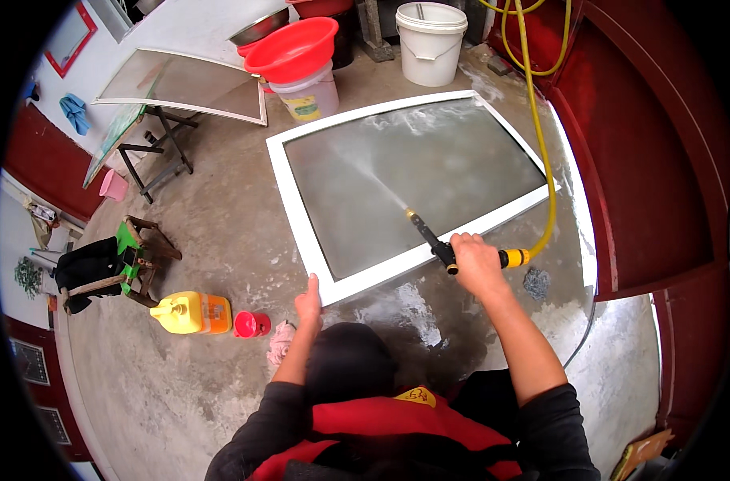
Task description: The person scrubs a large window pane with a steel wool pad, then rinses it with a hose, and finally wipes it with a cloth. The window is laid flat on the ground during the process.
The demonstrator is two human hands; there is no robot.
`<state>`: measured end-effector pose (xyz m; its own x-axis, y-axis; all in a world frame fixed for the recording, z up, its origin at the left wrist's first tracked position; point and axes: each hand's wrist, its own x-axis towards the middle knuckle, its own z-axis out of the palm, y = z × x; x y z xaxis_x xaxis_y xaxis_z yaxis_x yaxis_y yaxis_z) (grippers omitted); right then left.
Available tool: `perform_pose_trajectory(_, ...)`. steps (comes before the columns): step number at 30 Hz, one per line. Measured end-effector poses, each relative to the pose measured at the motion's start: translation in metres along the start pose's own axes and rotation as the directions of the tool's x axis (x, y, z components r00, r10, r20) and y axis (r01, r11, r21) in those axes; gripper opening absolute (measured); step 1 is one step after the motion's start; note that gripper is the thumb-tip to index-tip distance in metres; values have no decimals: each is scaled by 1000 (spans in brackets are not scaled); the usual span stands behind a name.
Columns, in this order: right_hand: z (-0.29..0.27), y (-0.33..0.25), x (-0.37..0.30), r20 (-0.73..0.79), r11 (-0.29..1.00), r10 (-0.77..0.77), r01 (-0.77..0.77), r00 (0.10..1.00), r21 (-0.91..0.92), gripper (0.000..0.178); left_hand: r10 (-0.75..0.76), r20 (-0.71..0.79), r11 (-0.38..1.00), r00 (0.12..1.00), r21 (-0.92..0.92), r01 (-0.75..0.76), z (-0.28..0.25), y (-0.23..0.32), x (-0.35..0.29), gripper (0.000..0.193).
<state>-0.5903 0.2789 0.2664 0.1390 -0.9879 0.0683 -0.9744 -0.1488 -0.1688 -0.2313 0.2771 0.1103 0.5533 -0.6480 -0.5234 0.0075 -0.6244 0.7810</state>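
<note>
A white-framed window sash (305, 232) with a grey pane or screen leans before me on the wet floor. My left hand (308, 303) is closed on its near left corner, thumb on the white frame. In my right hand (475, 263) is a black hose spray gun (430, 240) with a brass tip, held above the near edge of the frame. A jet of water leaves the tip and fans out over the pane toward the far left. A yellow hose (548, 212) joins the gun's back end and rises along the right side.
Near my left arm stand a yellow jug (190, 313), a small red cup (252, 324) and a pink cloth (281, 343). A grey scouring clump (535, 282) lies right. Beyond are a white bucket (430, 56), a red basin (293, 52), a screen panel (188, 84) and a stool (144, 248). Dark red doors (645, 152) border the right.
</note>
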Motion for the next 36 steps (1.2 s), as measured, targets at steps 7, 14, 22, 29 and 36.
perform_pose_trajectory(7, -5, 57, -4, -10, 971, 228, -228, 974, -76, 29, -11, 56, 999, 998, 34, 9, -8, 6, -3, 66)
perform_pose_trajectory(14, -5, 93, -19, -75, 916, 363, -371, 929, -154, 25, -14, 61, 1000, 998, 12, 13, -3, 6, -6, 64)
perform_pose_trajectory(22, -22, 16, -9, -3, 991, 130, -129, 992, 20, 20, 19, 38, 1000, 999, 21, -20, -4, 3, -7, 62)
perform_pose_trajectory(29, -15, -32, -5, -60, 989, -113, 118, 992, 87, 15, 25, 28, 999, 999, 21, -25, -4, 0, -1, 65)
perform_pose_trajectory(36, -14, 2, -1, -41, 999, 37, -36, 998, 41, 20, 15, 45, 1000, 999, 7, -16, -2, 0, -3, 66)
